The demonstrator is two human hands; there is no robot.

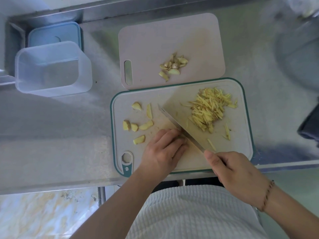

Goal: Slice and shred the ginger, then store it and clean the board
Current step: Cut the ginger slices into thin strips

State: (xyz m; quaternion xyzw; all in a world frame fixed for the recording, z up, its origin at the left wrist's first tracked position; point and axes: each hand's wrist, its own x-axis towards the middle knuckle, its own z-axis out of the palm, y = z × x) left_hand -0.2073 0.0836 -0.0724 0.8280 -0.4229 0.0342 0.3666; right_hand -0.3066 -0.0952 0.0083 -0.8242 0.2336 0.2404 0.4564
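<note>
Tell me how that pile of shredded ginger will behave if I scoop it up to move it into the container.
The shredded ginger is loose thin strips, so it will likely scatter and shed rather than lift as one clump. Strays already lie apart on the cutting board. It looks moist, so bits may cling to the knife.

Brushed stainless-steel counter (51, 128) showing a dull, faintly streaked sheen. Teal-rimmed cutting board (241, 135) appearing as matt, lightly scuffed plastic; pale pink cutting board (155, 35) looking equally matt and smooth. Cleaver blade (181, 107) presenting as satin metal, smeared. Clear storage container (51, 69) reading as frosted translucent plastic. Ginger shreds (209, 109) looking moist and fibrous. White garment (189, 213) displaying ribbed cloth.
</note>
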